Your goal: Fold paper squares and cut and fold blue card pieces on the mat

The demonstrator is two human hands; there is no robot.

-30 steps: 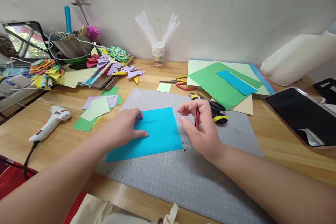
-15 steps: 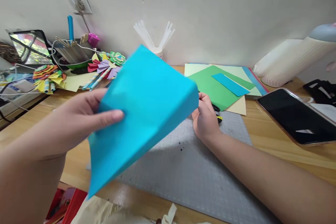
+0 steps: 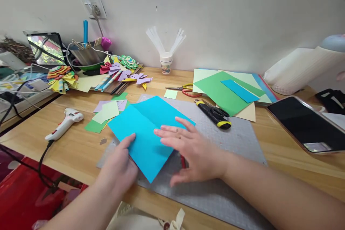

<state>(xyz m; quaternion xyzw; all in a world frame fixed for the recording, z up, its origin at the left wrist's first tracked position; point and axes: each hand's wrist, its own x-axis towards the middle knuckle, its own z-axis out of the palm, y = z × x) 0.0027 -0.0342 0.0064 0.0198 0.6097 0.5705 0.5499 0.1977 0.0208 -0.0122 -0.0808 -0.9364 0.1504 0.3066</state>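
A blue sheet of paper (image 3: pixel 145 133) with a crease across it lies tilted over the grey cutting mat (image 3: pixel 215 172). My left hand (image 3: pixel 122 163) grips its lower left edge, thumb on top and the fingers hidden beneath. Over the sheet's right side is my right hand (image 3: pixel 191 147), fingers spread and thumb apart, holding nothing; whether its fingertips touch the paper I cannot tell. Something red, partly hidden, shows below that palm. A black and yellow utility knife (image 3: pixel 214 114) rests on the mat beyond my right hand.
Red-handled scissors (image 3: pixel 188 89) lie behind the mat. Green paper (image 3: pixel 215 90) with a blue strip (image 3: pixel 239 91) tops a stack at the back right. A white glue gun (image 3: pixel 64 124), paper scraps (image 3: pixel 106 112) and paper flowers (image 3: pixel 121 68) occupy the left. A phone (image 3: pixel 309 124) lies right; a paper cup (image 3: pixel 166 64) holds white strips.
The blue paper has come down from a raised, folded position and is now opened out over the mat. My right hand has moved from its far edge to above it, fingers spread.
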